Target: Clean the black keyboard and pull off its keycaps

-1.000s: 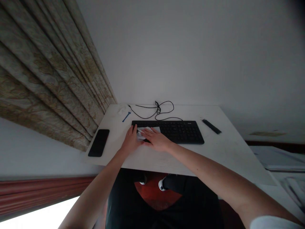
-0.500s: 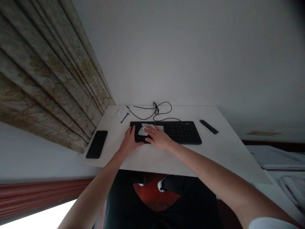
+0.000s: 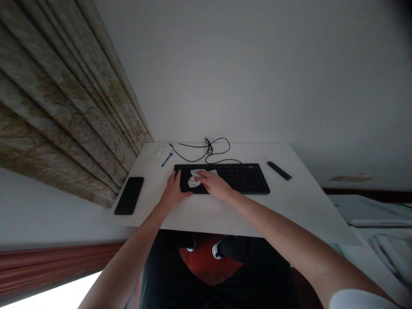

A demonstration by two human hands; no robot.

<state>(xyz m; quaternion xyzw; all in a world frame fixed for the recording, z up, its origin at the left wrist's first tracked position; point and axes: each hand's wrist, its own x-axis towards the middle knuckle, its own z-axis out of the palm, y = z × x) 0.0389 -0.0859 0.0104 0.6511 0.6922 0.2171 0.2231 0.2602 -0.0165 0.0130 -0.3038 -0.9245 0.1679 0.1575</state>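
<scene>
A black keyboard [image 3: 240, 177] lies across the white desk [image 3: 225, 210], its cable [image 3: 206, 150] coiled behind it. My left hand [image 3: 172, 192] rests at the keyboard's left end, thumb along the side edge and fingers on the front edge. My right hand [image 3: 214, 184] lies flat on the left keys, fingers pressing a crumpled white wipe [image 3: 194, 178] onto them.
A black phone [image 3: 129, 195] lies at the desk's left edge beside patterned curtains [image 3: 64, 116]. A blue-handled tool [image 3: 166, 159] and a small white item [image 3: 161, 150] sit at the back left. A slim dark stick [image 3: 279, 170] lies right of the keyboard. My legs and shoes show under the desk.
My right hand slid the wipe over the left keys, away from me and then back a little. My left hand stayed at the keyboard's left end. The view shifted slightly.
</scene>
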